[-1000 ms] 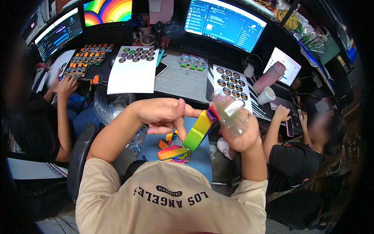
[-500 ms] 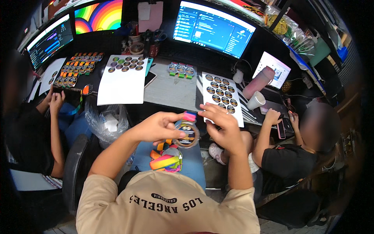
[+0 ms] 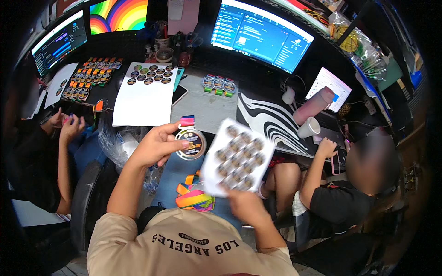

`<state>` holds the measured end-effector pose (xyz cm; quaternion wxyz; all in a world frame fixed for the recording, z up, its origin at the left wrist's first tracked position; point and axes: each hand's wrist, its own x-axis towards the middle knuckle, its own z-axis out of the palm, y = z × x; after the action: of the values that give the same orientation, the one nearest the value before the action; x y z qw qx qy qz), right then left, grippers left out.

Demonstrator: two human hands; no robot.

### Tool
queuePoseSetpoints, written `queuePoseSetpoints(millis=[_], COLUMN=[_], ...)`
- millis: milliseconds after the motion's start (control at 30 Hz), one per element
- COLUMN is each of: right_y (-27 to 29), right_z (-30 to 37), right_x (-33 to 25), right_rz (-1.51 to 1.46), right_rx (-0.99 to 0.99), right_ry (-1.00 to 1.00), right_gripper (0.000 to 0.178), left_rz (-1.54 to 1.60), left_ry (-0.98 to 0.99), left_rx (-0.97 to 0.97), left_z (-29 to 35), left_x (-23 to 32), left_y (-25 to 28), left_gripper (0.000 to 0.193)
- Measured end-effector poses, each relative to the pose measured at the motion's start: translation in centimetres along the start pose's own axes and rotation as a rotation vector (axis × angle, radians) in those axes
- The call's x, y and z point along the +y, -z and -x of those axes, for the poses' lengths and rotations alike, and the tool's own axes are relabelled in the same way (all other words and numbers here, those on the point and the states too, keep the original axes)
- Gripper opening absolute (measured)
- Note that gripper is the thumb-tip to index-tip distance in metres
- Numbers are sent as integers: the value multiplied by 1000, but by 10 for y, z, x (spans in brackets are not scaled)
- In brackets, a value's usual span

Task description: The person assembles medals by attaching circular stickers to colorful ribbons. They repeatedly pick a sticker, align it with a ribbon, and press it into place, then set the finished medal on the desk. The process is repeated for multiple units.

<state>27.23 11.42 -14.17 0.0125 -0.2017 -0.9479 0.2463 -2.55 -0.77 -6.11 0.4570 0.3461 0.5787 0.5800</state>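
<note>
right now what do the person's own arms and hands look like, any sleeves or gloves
Both forearms are bare, with no gloves, watch or rings that can be made out. The left hand and right hand are uncovered. The arms come out of the short sleeves of a beige t-shirt with dark curved lettering across it. No cables or markings show on the arms.
</note>
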Motion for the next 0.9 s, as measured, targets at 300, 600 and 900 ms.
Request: queuePoseSetpoints(millis=[300, 600, 900], right_y=[26, 79, 56], right_z=[-26, -91, -97], right_x=[-14, -15, -29], right_rz=[-189, -1172, -1263], right_rx=[-683, 280, 349], right_ry=[175, 196, 36], right_gripper=[65, 53, 27], left_rz=[37, -57, -25], left_ry=[0, 53, 62], left_rx=[-152, -262, -278], left_z=[-14, -22, -33], left_x=[-5, -11, -19], left_y=[-27, -53, -48], left_gripper=[52, 63, 47])
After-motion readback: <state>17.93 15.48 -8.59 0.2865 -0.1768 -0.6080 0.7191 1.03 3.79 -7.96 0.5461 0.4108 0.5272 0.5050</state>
